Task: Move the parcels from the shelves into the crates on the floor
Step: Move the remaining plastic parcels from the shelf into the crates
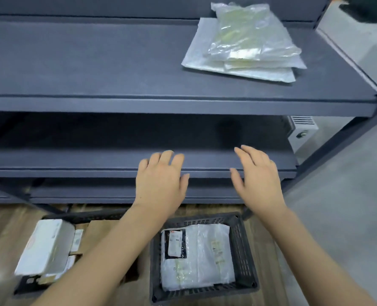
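both hands reach forward palms down in front of the middle shelf [73, 161], the left hand [161, 184] and right hand [258, 182] with fingers loosely spread, holding nothing. the right crate [245, 250] holds white parcels [196, 257]; the left crate [77, 217] holds boxes. clear bags [245, 40] lie on the top shelf [95, 62].

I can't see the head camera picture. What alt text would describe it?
Two empty, open hands, left hand and right hand, reach toward dark shelves. A stack of plastic-wrapped parcels lies on the upper shelf; two floor crates, right crate and left crate, hold parcels.
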Action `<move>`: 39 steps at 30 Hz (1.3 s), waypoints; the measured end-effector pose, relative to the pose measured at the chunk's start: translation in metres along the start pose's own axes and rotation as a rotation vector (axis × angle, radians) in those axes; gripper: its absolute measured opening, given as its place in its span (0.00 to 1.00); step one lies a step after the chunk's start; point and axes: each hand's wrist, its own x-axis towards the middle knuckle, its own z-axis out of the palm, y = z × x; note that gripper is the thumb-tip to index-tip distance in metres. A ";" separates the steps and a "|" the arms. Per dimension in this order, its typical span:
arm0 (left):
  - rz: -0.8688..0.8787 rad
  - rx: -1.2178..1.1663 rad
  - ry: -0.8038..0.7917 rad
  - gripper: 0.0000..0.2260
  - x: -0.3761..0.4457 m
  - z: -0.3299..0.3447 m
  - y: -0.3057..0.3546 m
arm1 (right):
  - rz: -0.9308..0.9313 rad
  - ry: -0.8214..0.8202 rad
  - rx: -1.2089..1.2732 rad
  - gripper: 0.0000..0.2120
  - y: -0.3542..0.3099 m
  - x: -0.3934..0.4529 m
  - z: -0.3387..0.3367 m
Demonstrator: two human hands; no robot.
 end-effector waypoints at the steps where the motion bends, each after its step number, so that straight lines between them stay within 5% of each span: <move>1: 0.030 -0.010 0.029 0.16 0.005 -0.006 -0.003 | 0.023 0.014 0.011 0.20 -0.004 0.004 -0.005; 8: 0.181 -0.094 0.205 0.15 0.074 -0.060 -0.008 | 0.059 0.211 0.045 0.21 -0.015 0.063 -0.049; 13: 0.124 -0.182 0.154 0.20 0.152 -0.099 0.011 | -0.005 0.305 0.030 0.21 0.003 0.140 -0.084; 22: -0.147 -0.281 -0.118 0.23 0.241 -0.105 0.048 | 0.289 -0.135 -0.076 0.27 0.039 0.238 -0.112; 27: -0.187 -0.320 -0.206 0.17 0.246 -0.097 0.054 | 0.287 -0.337 -0.080 0.23 0.050 0.235 -0.108; 33: -0.308 -0.669 -0.156 0.13 0.218 -0.105 0.059 | 0.167 -0.122 0.033 0.19 0.048 0.192 -0.111; 39: -0.427 -1.120 -0.089 0.09 0.127 -0.092 0.052 | 0.187 0.018 0.287 0.29 0.024 0.091 -0.096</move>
